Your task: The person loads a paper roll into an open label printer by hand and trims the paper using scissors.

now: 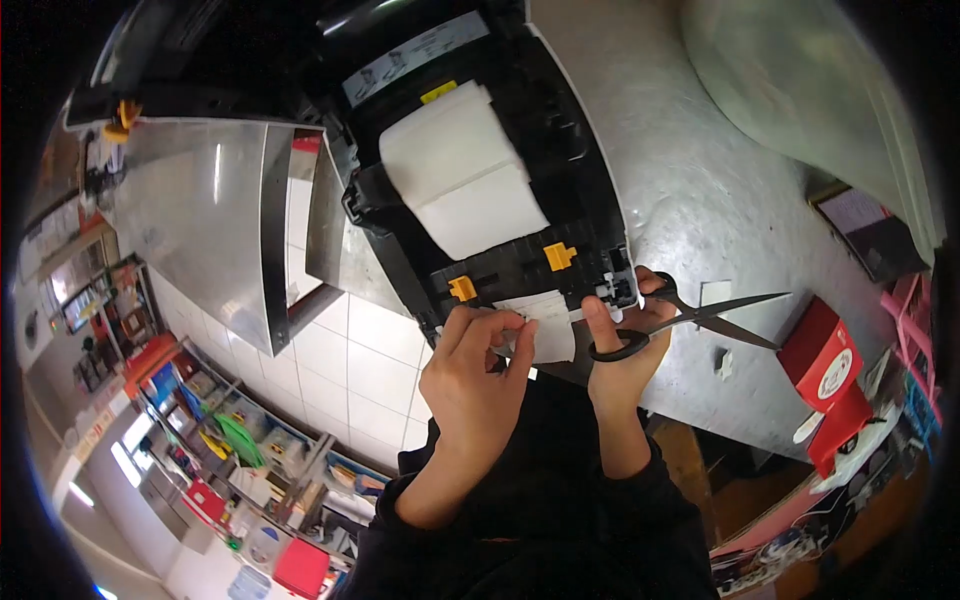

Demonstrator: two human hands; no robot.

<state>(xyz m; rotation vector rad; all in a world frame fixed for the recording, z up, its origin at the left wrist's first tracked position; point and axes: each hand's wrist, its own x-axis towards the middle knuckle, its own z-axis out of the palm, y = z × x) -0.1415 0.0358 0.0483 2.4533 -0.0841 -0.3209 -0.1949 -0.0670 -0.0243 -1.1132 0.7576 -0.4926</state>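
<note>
An opened black label printer (pixel 590 190) stands in front of me with a roll of white labels (pixel 455 165) inside it. From the printer's front edge hangs a strip of white label paper (pixel 552 340). My left hand (pixel 475 365) is closed at the left edge of this strip, thumb and forefinger pinching it. Black-handled scissors (pixel 700 315) are in my right hand (pixel 632 360), their blades spread apart and pointing right. My right thumb lies near the printer's front right corner. Two yellow-orange tabs (pixel 560 257) show between the roll and the front edge.
The printer rests on a metal table (pixel 680 190) with small paper scraps (pixel 723 362) on it. At the table's right stand a red box (pixel 820 355) and a dark box (pixel 865 230). Cluttered shelves (pixel 260 440) and a tiled floor (pixel 350 360) lie to the left.
</note>
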